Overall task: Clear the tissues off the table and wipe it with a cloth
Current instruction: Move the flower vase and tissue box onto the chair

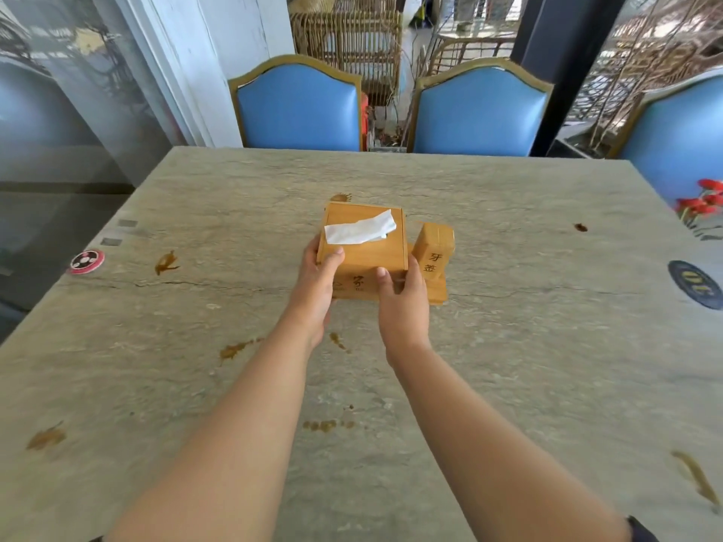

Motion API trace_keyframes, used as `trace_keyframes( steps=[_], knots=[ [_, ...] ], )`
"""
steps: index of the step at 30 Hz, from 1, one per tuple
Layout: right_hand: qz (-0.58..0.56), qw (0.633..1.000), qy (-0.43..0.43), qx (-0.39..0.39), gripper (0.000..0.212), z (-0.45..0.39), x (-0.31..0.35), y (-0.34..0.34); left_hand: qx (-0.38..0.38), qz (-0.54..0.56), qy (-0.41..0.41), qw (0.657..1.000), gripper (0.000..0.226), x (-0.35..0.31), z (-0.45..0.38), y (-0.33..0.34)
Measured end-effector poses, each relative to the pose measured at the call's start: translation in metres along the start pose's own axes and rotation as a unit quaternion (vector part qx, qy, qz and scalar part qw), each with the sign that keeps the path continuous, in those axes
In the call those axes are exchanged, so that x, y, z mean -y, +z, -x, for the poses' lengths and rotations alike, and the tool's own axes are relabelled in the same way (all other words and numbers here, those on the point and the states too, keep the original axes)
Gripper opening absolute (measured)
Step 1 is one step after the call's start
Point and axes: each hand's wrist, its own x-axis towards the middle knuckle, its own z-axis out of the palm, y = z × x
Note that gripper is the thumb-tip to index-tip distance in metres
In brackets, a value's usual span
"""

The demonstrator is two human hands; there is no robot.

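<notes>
Mid-table [508, 346], L hand [315, 285] & R hand [403, 303] grip tissue box [362, 250] sides.

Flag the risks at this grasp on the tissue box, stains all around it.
1. The left hand and right hand grip only the near side of the wooden tissue box; lifted, it may tip.
2. The loose tissue lies on top and could slide off.
3. The toothpick holder seems to share the box's base; whether it is fixed is unclear, so it could topple. Brown stains on the table could smear if the box is dragged.
</notes>
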Motion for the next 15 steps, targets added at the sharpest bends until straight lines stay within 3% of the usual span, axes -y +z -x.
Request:
trace_keyframes(
  steps=[7, 15],
  knots=[
    [0.007, 0.999, -0.032, -0.007, 0.053, 0.091, 0.012, -0.097, 0.023, 0.058, 0.016, 0.998, 0.034, -0.010, 0.129, 0.042],
    [0.038, 0.997, -0.052, -0.051, 0.056, 0.202, 0.013, -0.217, 0.076, 0.103, 0.013, 0.992, 0.041, -0.002, 0.266, 0.099]
  ],
)
